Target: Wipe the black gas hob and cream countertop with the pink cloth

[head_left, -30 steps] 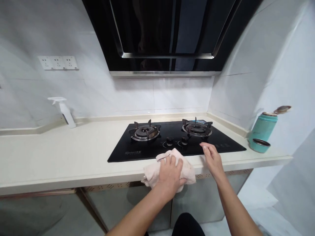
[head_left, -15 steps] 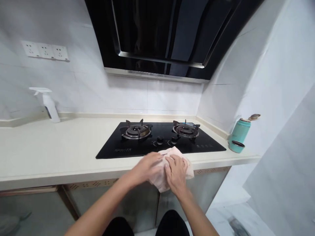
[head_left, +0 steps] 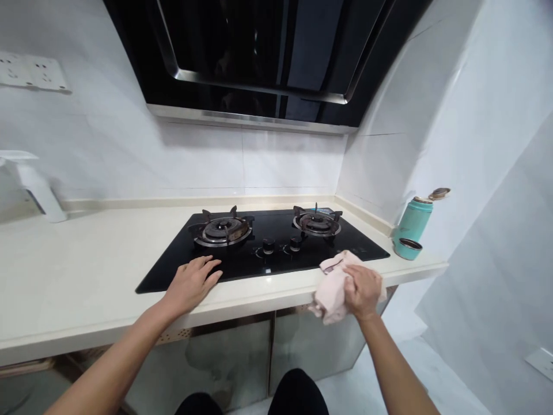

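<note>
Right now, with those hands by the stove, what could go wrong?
The pale pink cloth under the right hand hangs over the front edge of the counter, so it might slip to the floor. The left hand rests on the black glass cooktop near the left burner, which could burn if hot, though the pictures can't show that. A wide wipe might also knock the teal flask.
</note>
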Action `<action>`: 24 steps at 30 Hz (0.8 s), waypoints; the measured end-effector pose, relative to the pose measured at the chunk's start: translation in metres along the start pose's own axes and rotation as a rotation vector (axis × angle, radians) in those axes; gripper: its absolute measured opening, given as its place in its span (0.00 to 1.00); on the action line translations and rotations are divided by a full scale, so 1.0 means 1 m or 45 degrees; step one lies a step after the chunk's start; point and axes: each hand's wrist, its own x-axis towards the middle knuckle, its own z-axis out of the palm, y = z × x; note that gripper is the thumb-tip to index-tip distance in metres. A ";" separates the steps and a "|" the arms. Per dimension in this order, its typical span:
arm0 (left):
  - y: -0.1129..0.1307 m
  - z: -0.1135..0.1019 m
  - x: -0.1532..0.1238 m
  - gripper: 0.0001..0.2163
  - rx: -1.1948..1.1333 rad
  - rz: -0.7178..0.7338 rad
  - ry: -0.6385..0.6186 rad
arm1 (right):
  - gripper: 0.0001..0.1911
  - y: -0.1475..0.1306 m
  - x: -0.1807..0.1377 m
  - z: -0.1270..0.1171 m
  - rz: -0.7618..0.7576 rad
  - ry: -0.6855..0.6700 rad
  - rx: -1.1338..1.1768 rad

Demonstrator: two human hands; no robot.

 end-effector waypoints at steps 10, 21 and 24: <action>0.005 0.013 -0.011 0.34 0.048 0.009 -0.048 | 0.20 0.098 0.049 -0.040 0.467 -0.122 -0.249; 0.018 0.003 -0.017 0.32 -0.062 -0.050 -0.041 | 0.32 0.056 0.143 0.048 0.543 -0.342 -0.446; 0.021 0.002 -0.020 0.31 -0.106 -0.054 -0.030 | 0.31 0.036 0.122 0.060 0.325 -0.567 -0.428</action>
